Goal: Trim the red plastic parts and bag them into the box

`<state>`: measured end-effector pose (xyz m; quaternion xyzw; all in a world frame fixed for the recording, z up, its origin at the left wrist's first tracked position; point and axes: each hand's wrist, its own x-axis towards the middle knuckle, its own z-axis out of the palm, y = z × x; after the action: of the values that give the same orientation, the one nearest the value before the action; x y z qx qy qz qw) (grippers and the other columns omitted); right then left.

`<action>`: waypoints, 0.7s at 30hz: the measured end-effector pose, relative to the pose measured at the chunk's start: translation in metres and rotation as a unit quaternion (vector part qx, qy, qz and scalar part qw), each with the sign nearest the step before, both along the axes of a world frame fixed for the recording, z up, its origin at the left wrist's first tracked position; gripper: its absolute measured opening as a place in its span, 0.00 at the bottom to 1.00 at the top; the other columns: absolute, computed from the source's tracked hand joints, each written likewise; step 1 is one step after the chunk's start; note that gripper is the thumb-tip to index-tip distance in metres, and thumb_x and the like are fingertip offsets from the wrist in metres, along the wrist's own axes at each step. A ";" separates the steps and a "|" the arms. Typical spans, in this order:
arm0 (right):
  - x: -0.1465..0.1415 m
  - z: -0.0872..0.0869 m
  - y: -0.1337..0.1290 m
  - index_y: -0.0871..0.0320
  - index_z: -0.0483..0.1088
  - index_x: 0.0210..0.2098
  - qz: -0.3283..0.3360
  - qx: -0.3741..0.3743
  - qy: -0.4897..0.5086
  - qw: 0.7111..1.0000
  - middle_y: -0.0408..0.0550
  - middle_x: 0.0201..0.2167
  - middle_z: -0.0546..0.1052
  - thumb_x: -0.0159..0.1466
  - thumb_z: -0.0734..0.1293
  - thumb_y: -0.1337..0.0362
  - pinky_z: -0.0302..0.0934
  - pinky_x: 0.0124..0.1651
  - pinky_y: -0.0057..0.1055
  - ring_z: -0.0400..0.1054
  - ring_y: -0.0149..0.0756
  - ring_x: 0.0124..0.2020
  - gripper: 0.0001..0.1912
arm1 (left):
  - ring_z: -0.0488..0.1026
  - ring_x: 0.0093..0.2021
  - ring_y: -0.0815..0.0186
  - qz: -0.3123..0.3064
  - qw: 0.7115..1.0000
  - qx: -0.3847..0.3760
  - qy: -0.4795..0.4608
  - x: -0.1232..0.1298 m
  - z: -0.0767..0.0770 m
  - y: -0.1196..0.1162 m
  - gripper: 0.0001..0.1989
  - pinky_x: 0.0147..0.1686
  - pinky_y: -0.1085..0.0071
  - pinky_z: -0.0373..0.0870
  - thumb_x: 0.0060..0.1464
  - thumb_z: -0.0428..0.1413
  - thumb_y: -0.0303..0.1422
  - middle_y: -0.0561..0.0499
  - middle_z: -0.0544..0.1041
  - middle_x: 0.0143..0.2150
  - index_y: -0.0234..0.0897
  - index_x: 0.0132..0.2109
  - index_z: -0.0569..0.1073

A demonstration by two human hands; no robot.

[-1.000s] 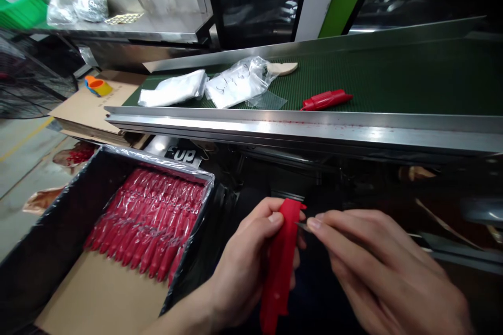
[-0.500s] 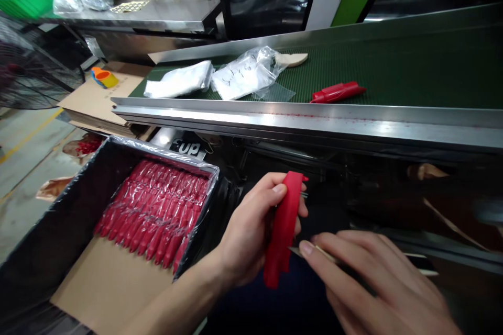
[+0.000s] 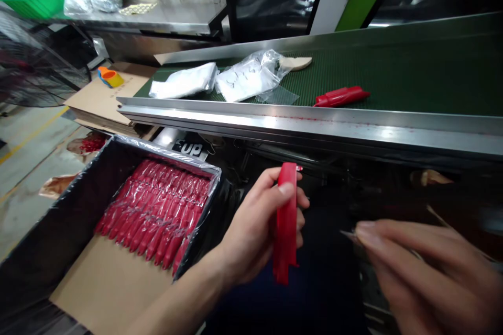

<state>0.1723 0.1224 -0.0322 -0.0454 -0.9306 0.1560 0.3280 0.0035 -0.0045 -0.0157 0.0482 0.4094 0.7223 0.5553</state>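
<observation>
Red part (image 3: 286,225) is clasped by the left hand (image 3: 251,225); at three o'clock the right hand (image 3: 424,267) pinches a blade (image 3: 348,234), seemingly mid-trim, any cut needing contact.

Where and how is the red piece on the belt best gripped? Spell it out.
Probably across the middle of the red piece, coming from above: it lies lengthwise near the rail, with its left end closest to it. The right end tapers to a point, while the middle is broader.
</observation>
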 end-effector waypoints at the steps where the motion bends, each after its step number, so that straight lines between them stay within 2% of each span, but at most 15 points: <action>1: -0.004 0.003 0.003 0.48 0.67 0.59 -0.009 0.002 0.007 1.000 0.48 0.46 0.74 0.63 0.65 0.74 0.66 0.45 0.36 0.71 0.37 0.43 0.26 | 0.64 0.26 0.76 -0.013 1.000 -0.010 0.023 0.002 0.001 -0.003 0.13 0.24 0.80 0.65 0.58 0.57 0.36 0.54 0.69 0.37 0.43 0.48 0.65; 3: -0.015 0.010 0.004 0.56 0.69 0.57 -0.011 0.003 0.012 1.000 0.52 0.46 0.74 0.61 0.65 0.78 0.64 0.46 0.38 0.70 0.39 0.44 0.26 | 0.65 0.27 0.77 -0.037 0.996 -0.029 0.077 0.007 0.002 -0.010 0.18 0.25 0.80 0.67 0.53 0.63 0.34 0.55 0.69 0.39 0.44 0.49 0.65; 6: -0.028 0.020 0.001 0.62 0.70 0.53 -0.008 0.011 -0.008 1.000 0.55 0.45 0.73 0.61 0.65 0.80 0.63 0.47 0.39 0.68 0.39 0.46 0.22 | 0.66 0.26 0.78 -0.065 0.990 -0.041 0.121 0.012 0.006 -0.018 0.18 0.25 0.81 0.66 0.53 0.63 0.34 0.55 0.69 0.39 0.43 0.48 0.65; 11: -0.033 0.022 -0.001 0.62 0.70 0.53 0.001 0.015 -0.035 0.999 0.55 0.46 0.72 0.63 0.63 0.79 0.62 0.45 0.39 0.66 0.40 0.46 0.20 | 0.66 0.26 0.79 -0.069 0.989 -0.043 0.122 0.016 0.011 -0.019 0.15 0.24 0.83 0.63 0.54 0.62 0.34 0.56 0.68 0.36 0.40 0.45 0.65; 21: -0.029 0.015 -0.002 0.62 0.70 0.54 -0.003 0.021 -0.036 0.999 0.54 0.47 0.72 0.63 0.62 0.79 0.61 0.46 0.39 0.65 0.42 0.48 0.21 | 0.64 0.25 0.78 -0.077 0.989 -0.055 0.111 0.018 0.011 -0.017 0.17 0.24 0.81 0.63 0.54 0.62 0.36 0.55 0.68 0.36 0.40 0.47 0.65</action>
<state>0.1437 0.1205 -0.0172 -0.0469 -0.9447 0.1338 0.2958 0.0218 -0.0210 -0.0045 0.1291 0.5027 0.6437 0.5624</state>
